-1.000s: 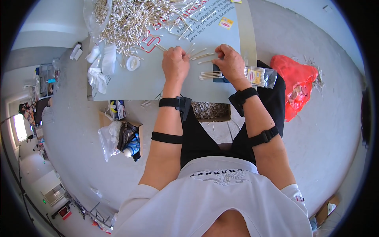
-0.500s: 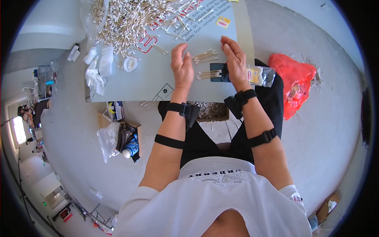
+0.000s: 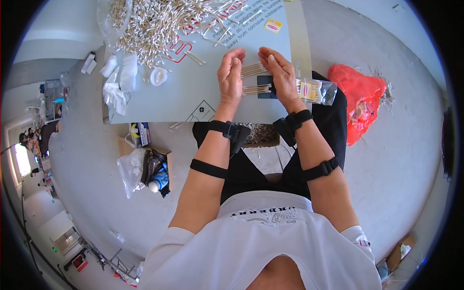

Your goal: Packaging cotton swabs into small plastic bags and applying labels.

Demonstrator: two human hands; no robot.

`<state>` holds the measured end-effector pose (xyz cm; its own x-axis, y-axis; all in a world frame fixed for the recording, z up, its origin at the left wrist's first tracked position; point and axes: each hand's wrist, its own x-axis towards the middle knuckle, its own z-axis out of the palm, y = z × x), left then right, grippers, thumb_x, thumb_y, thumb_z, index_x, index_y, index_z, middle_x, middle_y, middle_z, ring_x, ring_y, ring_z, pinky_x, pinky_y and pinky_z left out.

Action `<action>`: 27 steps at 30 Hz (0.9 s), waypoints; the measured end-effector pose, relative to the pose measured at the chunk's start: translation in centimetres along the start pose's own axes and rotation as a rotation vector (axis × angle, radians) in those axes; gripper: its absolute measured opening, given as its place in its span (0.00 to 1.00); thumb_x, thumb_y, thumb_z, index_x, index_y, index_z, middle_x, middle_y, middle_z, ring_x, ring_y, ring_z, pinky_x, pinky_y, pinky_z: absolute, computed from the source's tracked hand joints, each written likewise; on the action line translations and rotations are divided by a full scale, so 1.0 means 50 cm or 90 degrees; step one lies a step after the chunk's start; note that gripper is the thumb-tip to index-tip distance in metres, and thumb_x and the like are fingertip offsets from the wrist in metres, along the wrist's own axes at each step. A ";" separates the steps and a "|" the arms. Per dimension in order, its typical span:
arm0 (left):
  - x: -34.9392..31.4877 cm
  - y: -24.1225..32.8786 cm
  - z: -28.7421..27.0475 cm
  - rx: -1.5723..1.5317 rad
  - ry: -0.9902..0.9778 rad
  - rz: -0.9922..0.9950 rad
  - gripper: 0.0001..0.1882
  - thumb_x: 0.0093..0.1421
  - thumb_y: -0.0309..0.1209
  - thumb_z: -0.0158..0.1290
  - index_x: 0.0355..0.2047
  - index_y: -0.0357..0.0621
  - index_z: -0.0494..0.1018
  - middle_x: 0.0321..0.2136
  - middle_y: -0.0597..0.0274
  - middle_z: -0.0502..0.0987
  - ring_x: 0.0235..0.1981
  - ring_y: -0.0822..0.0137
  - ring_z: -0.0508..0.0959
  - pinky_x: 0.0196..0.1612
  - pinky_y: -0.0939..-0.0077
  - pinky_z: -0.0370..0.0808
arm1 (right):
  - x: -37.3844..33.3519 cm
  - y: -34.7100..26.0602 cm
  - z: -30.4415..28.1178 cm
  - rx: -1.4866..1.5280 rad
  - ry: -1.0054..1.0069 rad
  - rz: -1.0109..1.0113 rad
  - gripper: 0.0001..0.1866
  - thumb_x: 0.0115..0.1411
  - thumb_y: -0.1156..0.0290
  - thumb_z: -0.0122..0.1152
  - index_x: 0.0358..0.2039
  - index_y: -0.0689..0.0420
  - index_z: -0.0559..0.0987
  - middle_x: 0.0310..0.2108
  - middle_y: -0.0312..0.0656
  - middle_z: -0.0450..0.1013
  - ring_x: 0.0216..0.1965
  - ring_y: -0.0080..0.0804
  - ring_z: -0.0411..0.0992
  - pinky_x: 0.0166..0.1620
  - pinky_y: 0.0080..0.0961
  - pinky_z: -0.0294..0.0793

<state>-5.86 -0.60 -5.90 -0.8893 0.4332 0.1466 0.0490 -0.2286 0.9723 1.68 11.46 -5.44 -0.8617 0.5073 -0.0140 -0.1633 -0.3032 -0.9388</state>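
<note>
My left hand (image 3: 231, 77) and my right hand (image 3: 282, 75) stand on edge on the table (image 3: 188, 104), palms facing, fingers extended. Between them lies a loose row of cotton swabs (image 3: 252, 70), its ends right at the palms; whether they touch I cannot tell. Closer to me, a second small bunch of cotton swabs (image 3: 256, 89) rests partly over a dark flat piece (image 3: 267, 80) beneath my right wrist. Beside that wrist, a clear packet of cotton swabs (image 3: 314, 91) with a yellow label lies at the table's right edge.
A big heap of cotton swabs (image 3: 150, 29) covers the far left of the table, by a small white round container (image 3: 158, 76) and white plastic bags (image 3: 115, 96). A yellow card (image 3: 273, 25) lies far right. On the floor are a red bag (image 3: 355, 96) and an open box (image 3: 166, 162).
Both hands have moved inward, the left one rightward and the right one slightly leftward, closing the gap around the far row of swabs.
</note>
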 end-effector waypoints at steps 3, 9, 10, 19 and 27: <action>0.000 0.004 -0.003 0.040 -0.027 -0.003 0.20 0.69 0.40 0.42 0.50 0.35 0.70 0.47 0.56 0.74 0.50 0.66 0.72 0.57 0.70 0.67 | -0.005 -0.005 0.003 -0.021 0.011 0.003 0.20 0.70 0.67 0.45 0.54 0.69 0.70 0.53 0.49 0.70 0.57 0.35 0.68 0.61 0.26 0.65; -0.002 0.012 0.001 0.049 -0.025 -0.006 0.20 0.70 0.40 0.42 0.49 0.35 0.70 0.47 0.56 0.75 0.49 0.66 0.73 0.56 0.70 0.67 | -0.011 -0.004 0.002 -0.022 0.027 0.006 0.20 0.70 0.67 0.46 0.54 0.68 0.71 0.52 0.48 0.71 0.56 0.34 0.69 0.61 0.25 0.66; -0.002 0.012 0.001 0.055 -0.024 -0.006 0.20 0.70 0.40 0.41 0.49 0.35 0.70 0.47 0.56 0.75 0.49 0.66 0.73 0.56 0.70 0.67 | -0.011 -0.004 0.003 -0.037 0.023 0.005 0.19 0.70 0.67 0.46 0.54 0.68 0.72 0.52 0.47 0.71 0.56 0.33 0.69 0.60 0.25 0.66; -0.002 0.012 0.000 0.062 -0.024 -0.009 0.20 0.70 0.40 0.41 0.49 0.35 0.70 0.46 0.56 0.75 0.49 0.66 0.73 0.56 0.70 0.67 | -0.015 -0.007 0.003 -0.062 0.025 0.007 0.18 0.69 0.69 0.47 0.53 0.67 0.73 0.51 0.46 0.72 0.55 0.31 0.69 0.59 0.23 0.67; -0.002 0.008 0.005 0.038 -0.014 -0.011 0.19 0.70 0.39 0.41 0.48 0.35 0.71 0.46 0.57 0.75 0.48 0.68 0.73 0.55 0.71 0.67 | -0.002 0.015 0.000 -0.275 0.088 -0.127 0.12 0.58 0.78 0.57 0.43 0.60 0.80 0.46 0.46 0.75 0.46 0.32 0.75 0.49 0.25 0.73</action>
<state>-5.67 -0.53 -5.46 -0.8801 0.4560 0.1325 0.0605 -0.1690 0.9838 1.62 11.19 -6.12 -0.7573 0.6323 0.1631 -0.0793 0.1589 -0.9841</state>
